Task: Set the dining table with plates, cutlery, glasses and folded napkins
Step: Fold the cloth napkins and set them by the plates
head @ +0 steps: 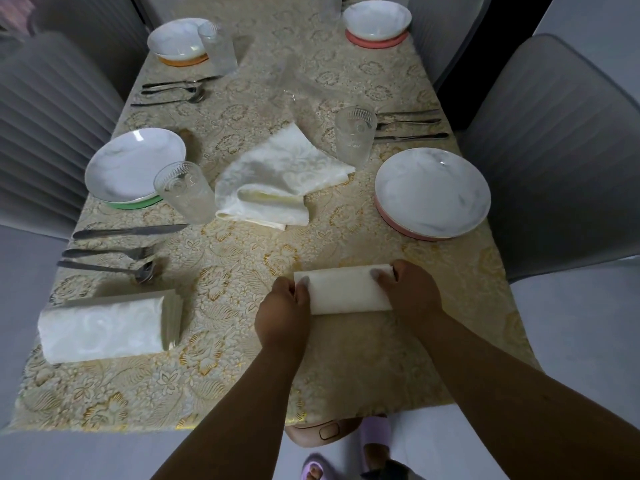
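A white napkin, folded into a narrow band, lies near the table's front edge. My left hand grips its left end and my right hand grips its right end. Another folded napkin rests at the front left. A loose pile of napkins sits in the table's middle. Marble-white plates stand at the left, right, far left and far right. A glass stands by the left plate and another glass by the right plate.
Cutlery lies at the front left, far left and right. A third glass stands by the far left plate. Grey chairs line both long sides. The gold floral tablecloth covers the table.
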A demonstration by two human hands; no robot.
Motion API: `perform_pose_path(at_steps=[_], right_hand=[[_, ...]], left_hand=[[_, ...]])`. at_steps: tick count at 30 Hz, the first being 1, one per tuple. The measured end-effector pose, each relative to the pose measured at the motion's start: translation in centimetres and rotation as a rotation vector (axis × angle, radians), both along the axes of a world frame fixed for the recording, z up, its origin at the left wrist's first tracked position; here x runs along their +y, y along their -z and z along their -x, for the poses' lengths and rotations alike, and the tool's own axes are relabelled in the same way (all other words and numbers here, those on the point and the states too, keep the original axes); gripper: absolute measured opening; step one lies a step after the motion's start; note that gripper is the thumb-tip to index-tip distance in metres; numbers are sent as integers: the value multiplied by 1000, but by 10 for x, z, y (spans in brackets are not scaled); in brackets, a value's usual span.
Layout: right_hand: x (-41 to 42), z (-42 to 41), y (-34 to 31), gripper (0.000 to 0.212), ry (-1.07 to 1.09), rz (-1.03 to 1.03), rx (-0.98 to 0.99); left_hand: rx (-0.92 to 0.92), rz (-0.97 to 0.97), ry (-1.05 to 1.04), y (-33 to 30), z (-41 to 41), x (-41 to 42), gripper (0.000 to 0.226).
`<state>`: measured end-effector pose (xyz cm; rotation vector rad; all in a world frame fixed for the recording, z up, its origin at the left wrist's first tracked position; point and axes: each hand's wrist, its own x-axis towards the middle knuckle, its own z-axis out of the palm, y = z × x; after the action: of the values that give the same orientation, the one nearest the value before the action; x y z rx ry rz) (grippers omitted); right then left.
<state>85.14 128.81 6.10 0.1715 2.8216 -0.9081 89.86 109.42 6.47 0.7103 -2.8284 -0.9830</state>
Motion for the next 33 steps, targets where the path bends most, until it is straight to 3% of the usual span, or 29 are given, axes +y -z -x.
perform_pose_path(at_steps=[3, 5, 8, 10, 12, 15, 17, 19, 21, 22, 25, 30, 33], right_hand=[[-5, 6, -1, 32, -2, -61, -20], [-7, 8, -2, 36, -9, -106, -32], [-9, 11, -5, 38, -41, -139, -40], [-10, 11, -7, 39, -53, -145, -60], [-11, 11, -13, 36, -27, -185, -68], [-21, 6, -20, 33, -99, -441, 211], [-31, 2, -13, 35, -270, -440, 398], [-35, -3, -2, 46, -459, -383, 318], [-28, -3, 8, 71, -541, -406, 142], [-23, -3, 13, 74, -558, -435, 129], [-15, -2, 13, 69, -570, -487, 66], [-11, 0, 17, 59, -567, -489, 144], [-11, 2, 14, 66, -622, -432, 120]], left_hand=[[-87, 64, -63, -5, 7, 6, 31], [24, 221, -36, -6, 9, 6, 25], [260, 465, 395, 8, 5, 11, 35], [195, 486, 685, 20, -1, 14, 48], [60, 486, 764, 28, -4, 13, 57], [-3, 484, 773, 31, -4, 10, 57], [-3, 482, 785, 31, -3, 8, 56], [-3, 470, 783, 30, -1, 7, 56], [-9, 450, 754, 28, 2, 5, 58], [-6, 435, 735, 27, 4, 5, 59], [38, 407, 677, 25, 9, 1, 55], [106, 352, 551, 19, 26, -4, 43], [-73, 412, 598, -3, 48, -3, 30]])
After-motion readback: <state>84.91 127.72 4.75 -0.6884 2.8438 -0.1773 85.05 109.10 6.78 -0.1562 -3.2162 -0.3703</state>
